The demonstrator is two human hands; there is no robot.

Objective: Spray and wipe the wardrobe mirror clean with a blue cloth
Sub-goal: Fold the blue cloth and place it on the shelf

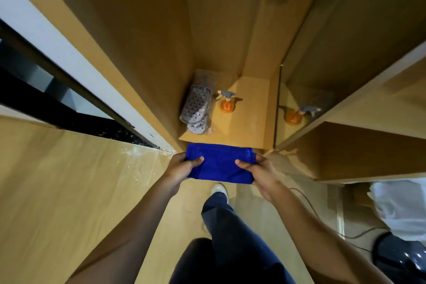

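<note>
A folded blue cloth (220,163) is stretched between both hands in front of the open wardrobe. My left hand (182,167) grips its left end, thumb on top. My right hand (260,169) grips its right end the same way. An orange spray bottle (227,102) with a grey trigger head stands on the wardrobe floor beyond the cloth. The wardrobe mirror (327,71) is on the open door at the right and shows the bottle's reflection.
Grey perforated slippers in a plastic bag (197,108) lie left of the bottle. Wooden shelves (368,145) stand at the right. A white bag (401,207), a dark object (401,258) and a cable lie on the floor at the right. My leg and white shoe (219,189) are below the cloth.
</note>
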